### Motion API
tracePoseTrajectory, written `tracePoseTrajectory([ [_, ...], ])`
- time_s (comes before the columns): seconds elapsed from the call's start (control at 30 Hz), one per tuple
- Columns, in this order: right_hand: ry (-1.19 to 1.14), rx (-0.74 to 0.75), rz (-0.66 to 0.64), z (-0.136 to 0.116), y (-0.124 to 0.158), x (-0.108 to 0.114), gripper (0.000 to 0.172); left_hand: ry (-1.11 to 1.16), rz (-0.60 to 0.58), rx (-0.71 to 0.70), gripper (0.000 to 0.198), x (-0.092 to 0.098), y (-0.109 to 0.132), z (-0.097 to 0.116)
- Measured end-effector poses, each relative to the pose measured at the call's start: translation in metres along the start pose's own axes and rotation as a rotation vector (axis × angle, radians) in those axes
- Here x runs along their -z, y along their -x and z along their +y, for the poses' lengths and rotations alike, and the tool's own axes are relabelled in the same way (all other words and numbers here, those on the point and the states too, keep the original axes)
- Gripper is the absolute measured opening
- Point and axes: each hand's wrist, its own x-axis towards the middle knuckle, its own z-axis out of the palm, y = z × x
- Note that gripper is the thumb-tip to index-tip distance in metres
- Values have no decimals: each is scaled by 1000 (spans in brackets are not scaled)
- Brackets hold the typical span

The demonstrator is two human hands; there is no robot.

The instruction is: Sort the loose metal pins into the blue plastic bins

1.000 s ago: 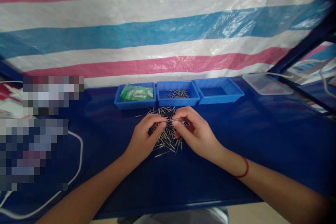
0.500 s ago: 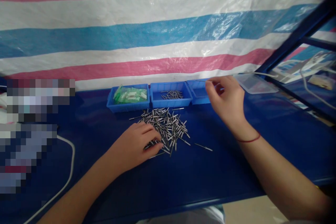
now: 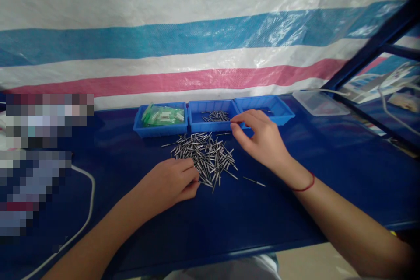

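A loose pile of blind rivets [image 3: 210,157] lies on the dark blue table. My left hand [image 3: 175,179] rests at the pile's near left side, its fingers curled and the thumb drawn in; whatever lies inside them is hidden. In front of the blue bins, my right hand [image 3: 259,138] hovers with thumb and forefinger slightly apart and no rivet visible between them. Behind it, the right bin [image 3: 285,116] is partly covered, with a thin rivet showing inside. The middle bin [image 3: 210,127] contains a small heap of rivets [image 3: 216,116].
Green-tinted plastic packets [image 3: 162,116] fill the left bin [image 3: 160,132]. One stray rivet [image 3: 254,181] lies right of the pile. A clear plastic lid [image 3: 320,103] sits at the back right. A white cable [image 3: 92,192] runs along the left. Striped sheeting [image 3: 197,43] hangs behind.
My right hand has moved left and down from over the right bin, and the thin rivet it held is gone from its fingers. My left hand's thumb and fingers have closed together.
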Motion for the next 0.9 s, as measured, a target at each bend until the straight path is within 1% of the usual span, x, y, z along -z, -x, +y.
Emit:
tracePoseTrajectory([
  [0.07,-97,31,-52,-13,6,-5,13,100,120,41,11,0,-2,-2],
  [0.13,-261,28,-107,-27,12,-10,13,222,258,117,14,-1,-4,-2],
  [0.2,-449,-38,-172,-40,19,-13,13,334,362,191,17,-3,-6,0],
  [0.27,-611,-136,-223,-49,24,-16,12,428,409,234,19,-7,-9,3],
  [0.33,-725,-206,-242,-54,27,-17,12,500,406,244,20,-10,-10,6],
  [0.4,-793,-230,-237,-56,29,-18,12,544,395,239,20,-12,-11,9],
  [0.57,-835,-252,-245,-54,28,-18,12,567,405,237,18,-15,-10,13],
  [0.77,-802,-194,-223,-56,26,-14,8,595,406,228,14,-21,-10,10],
  [0.9,-766,-129,-203,-56,25,-14,7,581,421,230,12,-21,-11,10],
])
